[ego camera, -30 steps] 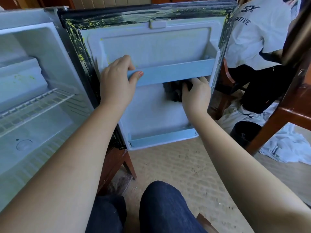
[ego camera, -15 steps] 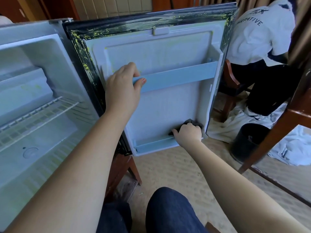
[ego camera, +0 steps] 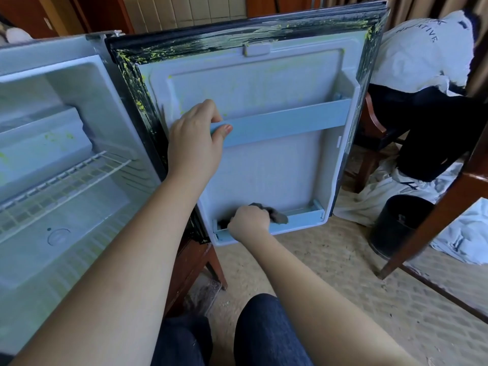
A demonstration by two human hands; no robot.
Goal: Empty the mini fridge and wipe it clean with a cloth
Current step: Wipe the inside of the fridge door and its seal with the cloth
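Low down, right hand (ego camera: 249, 222) fisted around cloth (ego camera: 277, 214), left hand (ego camera: 195, 143) gripping rail (ego camera: 285, 122)

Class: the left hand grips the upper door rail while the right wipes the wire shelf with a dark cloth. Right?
No: the head view shows the right hand holding the dark cloth in the bottom door shelf instead. The left hand does grip the upper door rail.

Illumination: soft, even light; scene bright; bluish cast on the door (ego camera: 264, 167) between the left hand (ego camera: 194, 143) and right hand (ego camera: 249, 220); faint shadow under the right hand; wide-angle bowing of edges far from both hands; forearms slightly soft.
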